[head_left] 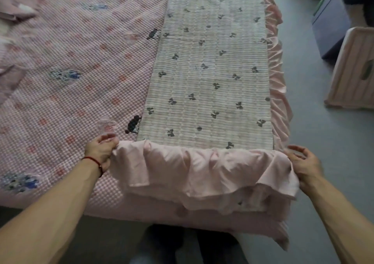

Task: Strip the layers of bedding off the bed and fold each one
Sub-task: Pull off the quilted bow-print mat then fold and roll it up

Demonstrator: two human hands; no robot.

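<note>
A folded quilted cover is being held at its near end by both hands.

The quilted cover [206, 77], white with small dark bows and a pink ruffle [202, 168], is lying in a long strip along the right side of the bed, on top of the pink waffle bedspread [70, 65]. Its near left corner is being gripped by the left hand [101, 150], fingers curled around the ruffle; a red cord is being worn on that wrist. The near right corner is being touched by the right hand [303, 162], fingers loosely bent; whether cloth is being pinched cannot be told. A pink stool [352, 69] is standing on the floor to the right.
</note>
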